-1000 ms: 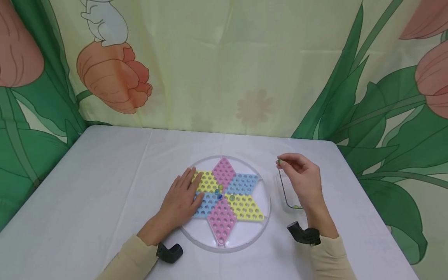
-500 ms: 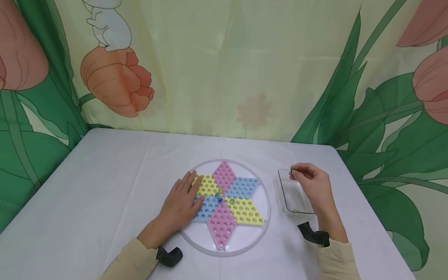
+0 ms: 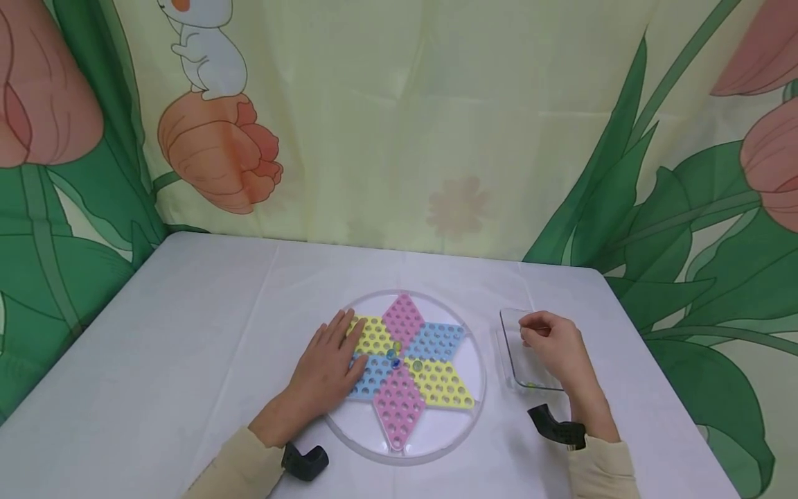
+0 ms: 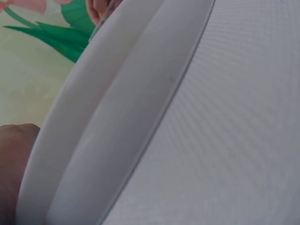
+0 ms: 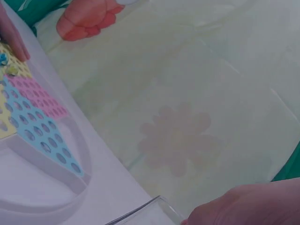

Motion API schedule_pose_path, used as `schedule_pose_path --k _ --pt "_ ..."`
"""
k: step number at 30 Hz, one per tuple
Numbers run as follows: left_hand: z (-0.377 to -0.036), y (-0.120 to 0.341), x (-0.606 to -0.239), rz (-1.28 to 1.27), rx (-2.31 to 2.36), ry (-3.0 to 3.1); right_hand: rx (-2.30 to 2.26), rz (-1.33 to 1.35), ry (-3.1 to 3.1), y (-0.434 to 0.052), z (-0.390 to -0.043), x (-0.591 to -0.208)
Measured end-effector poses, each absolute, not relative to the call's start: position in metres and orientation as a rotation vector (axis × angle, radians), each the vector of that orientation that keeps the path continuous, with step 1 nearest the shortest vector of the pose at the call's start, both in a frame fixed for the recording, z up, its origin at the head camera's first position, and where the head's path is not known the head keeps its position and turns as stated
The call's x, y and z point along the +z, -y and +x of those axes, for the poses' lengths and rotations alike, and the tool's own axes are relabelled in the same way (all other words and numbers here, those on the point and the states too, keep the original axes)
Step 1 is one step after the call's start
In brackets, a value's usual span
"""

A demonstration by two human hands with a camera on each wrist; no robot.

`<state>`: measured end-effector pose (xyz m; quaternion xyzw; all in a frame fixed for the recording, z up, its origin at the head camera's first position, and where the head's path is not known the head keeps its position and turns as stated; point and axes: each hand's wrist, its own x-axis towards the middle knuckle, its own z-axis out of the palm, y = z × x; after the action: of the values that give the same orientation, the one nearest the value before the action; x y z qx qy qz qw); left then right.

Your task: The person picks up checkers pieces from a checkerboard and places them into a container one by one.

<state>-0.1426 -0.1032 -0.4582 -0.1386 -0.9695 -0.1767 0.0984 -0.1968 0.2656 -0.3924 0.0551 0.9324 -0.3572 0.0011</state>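
Observation:
My left hand (image 3: 327, 364) lies flat with straight fingers over the left side of a Chinese checkers board (image 3: 399, 409). The board is a pink, yellow and blue star of holes in a round white frame. Near its middle sit several glass marbles, among them a dark blue marble (image 3: 395, 363) and a pale green marble (image 3: 418, 365). My right hand (image 3: 557, 350) hovers over a clear plastic box (image 3: 514, 367) right of the board, thumb and forefinger bent and slightly apart. No marble shows at its fingertips. Inside the box, a green marble (image 3: 530, 385) lies by the near edge.
A white cloth covers the table (image 3: 206, 333), with its back edge close to a printed curtain (image 3: 374, 138) of tulips and a rabbit. Each wrist wears a black camera mount. In the left wrist view the board's white rim (image 4: 108, 117) fills the middle.
My right hand has moved right and down over the box, and the green marble at its fingertips is out of sight. The left hand stays on the board.

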Motion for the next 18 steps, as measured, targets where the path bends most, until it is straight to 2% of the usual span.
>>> schedule_pose_path --k 18 --pt "-0.1417 0.1028 -0.4605 -0.405 -0.498 2.851 -0.84 0.079 -2.966 -0.256 -0.1948 -0.403"
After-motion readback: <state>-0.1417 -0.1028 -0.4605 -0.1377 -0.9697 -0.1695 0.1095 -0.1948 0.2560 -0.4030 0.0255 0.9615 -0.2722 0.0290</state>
